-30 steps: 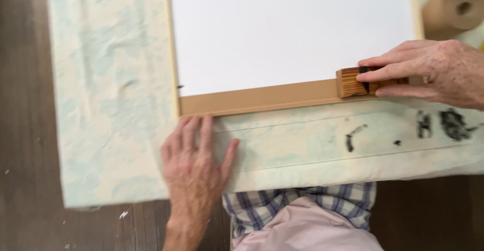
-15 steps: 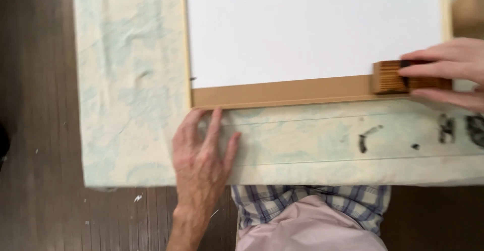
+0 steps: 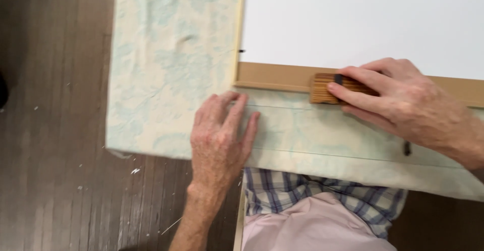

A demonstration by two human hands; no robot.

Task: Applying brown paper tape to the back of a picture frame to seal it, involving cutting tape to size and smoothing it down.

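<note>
Single head view — straight down, close over the table edge [image 3: 151,150]

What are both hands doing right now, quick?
Left hand: open, flat on the cloth-covered table, holding nothing.
Right hand: closed on a wooden brush against the brown frame edge.

Frame [image 3: 282,77] w/ panel [image 3: 363,19] lies on cloth [image 3: 171,69], toward table's right/far side. Block [image 3: 327,87] sits on frame's near rail, under right hand [image 3: 403,102]. Left hand [image 3: 219,135] flat on cloth, just left of block & nearer table edge.
</note>
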